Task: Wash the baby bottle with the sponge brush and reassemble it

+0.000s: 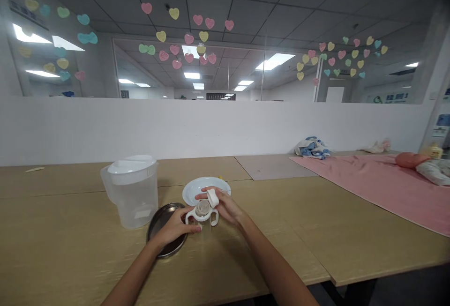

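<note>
My left hand (179, 226) is closed round the side of a clear baby bottle (206, 225) with a white two-handled collar. A see-through nipple (203, 208) shows at the top of the bottle. My right hand (227, 205) holds a white cap (213, 198) between thumb and fingers, tilted just above and to the right of the nipple. Behind my right hand lies a white plate (191, 191). A round metal tray (160, 224) sits to the left, partly hidden under my left hand.
A translucent plastic pitcher (135, 198) with a lid stands at the left. Along the right lies a pink cloth (369, 179) bearing a doll (411, 159). A crumpled blue and white cloth (312, 148) rests by the wall. The wooden table's (281, 278) front edge runs across the lower right.
</note>
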Tool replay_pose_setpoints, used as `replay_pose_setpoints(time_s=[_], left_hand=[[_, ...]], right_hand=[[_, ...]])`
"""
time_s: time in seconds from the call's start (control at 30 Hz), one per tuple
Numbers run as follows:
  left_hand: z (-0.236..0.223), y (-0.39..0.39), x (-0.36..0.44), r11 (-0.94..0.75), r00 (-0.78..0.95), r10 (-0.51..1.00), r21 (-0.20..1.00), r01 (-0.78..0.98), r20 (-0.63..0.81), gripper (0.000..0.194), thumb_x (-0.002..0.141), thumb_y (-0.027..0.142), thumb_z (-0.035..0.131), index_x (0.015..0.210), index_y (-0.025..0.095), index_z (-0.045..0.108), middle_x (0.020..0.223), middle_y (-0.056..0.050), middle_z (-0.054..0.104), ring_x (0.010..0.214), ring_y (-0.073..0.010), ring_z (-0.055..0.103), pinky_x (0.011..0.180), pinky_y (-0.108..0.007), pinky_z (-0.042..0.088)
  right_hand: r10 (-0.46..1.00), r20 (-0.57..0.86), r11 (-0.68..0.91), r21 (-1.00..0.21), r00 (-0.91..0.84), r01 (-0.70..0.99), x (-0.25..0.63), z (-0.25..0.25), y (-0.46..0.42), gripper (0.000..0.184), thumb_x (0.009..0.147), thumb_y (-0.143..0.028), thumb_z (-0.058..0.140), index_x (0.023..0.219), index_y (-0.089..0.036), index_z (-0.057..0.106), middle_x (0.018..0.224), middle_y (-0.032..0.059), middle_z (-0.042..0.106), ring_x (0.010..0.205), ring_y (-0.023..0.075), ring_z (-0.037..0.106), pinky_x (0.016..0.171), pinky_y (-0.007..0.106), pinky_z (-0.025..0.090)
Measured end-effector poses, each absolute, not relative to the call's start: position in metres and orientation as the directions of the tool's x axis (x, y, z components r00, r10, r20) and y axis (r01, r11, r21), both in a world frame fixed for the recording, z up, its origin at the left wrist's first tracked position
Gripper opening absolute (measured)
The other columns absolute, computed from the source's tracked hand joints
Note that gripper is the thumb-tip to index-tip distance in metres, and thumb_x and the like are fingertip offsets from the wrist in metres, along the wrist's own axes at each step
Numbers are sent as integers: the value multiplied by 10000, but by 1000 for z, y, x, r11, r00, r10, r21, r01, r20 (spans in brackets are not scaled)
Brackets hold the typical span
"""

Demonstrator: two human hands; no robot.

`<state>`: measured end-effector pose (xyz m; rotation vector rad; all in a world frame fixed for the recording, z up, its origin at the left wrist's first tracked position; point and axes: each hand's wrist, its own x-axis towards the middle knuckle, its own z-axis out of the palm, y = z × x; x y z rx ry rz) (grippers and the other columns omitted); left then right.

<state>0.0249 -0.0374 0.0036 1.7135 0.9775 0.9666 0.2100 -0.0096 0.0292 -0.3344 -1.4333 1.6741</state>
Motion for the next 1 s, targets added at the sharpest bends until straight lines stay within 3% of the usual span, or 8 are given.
replay_pose_setpoints(time_s=[0.1,0.17,0.43,0.57,0.67,0.8,1.0], left_hand=[[3,-37,24,-280,375,909,934,221,183,515,528,339,758,996,149,659,878,-24,664,793,-188,546,755,-275,403],[5,-38,25,-278,377,908,936,217,182,533,523,332,761,1016,159,654,911,-25,667,821,-196,551,775,-277,404],[4,-38,26,-259,376,908,953,159,184,595,514,323,778,1059,135,633,1019,-77,659,921,-235,555,847,-326,394],[3,-38,25,-256,396,900,956,139,183,599,530,308,775,1085,142,621,1052,-76,652,933,-229,553,860,-325,387],[5,-39,26,-263,391,901,954,145,189,605,530,306,775,1090,137,621,1060,-85,650,939,-234,556,864,-329,391],[7,-40,26,-276,371,908,945,173,197,610,520,305,775,1086,132,627,1079,-93,647,954,-247,558,869,-337,402],[5,-38,26,-261,375,907,955,143,192,608,500,284,780,1074,142,635,1092,-86,646,975,-252,561,890,-345,404]], right_hand=[[676,355,158,-926,-645,-344,213,30,-13,518,627,-467,714,1020,-142,621,997,123,639,914,222,601,817,352,438],[706,364,198,-925,-608,-323,213,28,-11,477,606,-378,751,1008,-152,630,968,98,644,869,200,609,785,325,448],[844,346,206,-915,-411,-347,211,19,-1,437,597,-285,759,995,-178,616,796,20,620,720,144,604,678,267,468],[883,335,169,-880,-328,-445,212,20,4,447,573,-245,771,981,-177,601,723,-12,593,656,118,590,649,247,469],[906,318,101,-804,-280,-586,213,21,9,442,567,-217,776,967,-181,593,712,-15,599,646,113,585,653,247,477],[932,329,90,-614,-151,-784,217,23,16,363,567,-218,782,891,-204,619,755,-7,621,699,119,586,685,249,491],[956,293,126,-429,-5,-895,233,29,27,257,592,-215,766,803,-225,620,744,-20,626,748,122,599,721,253,511]])
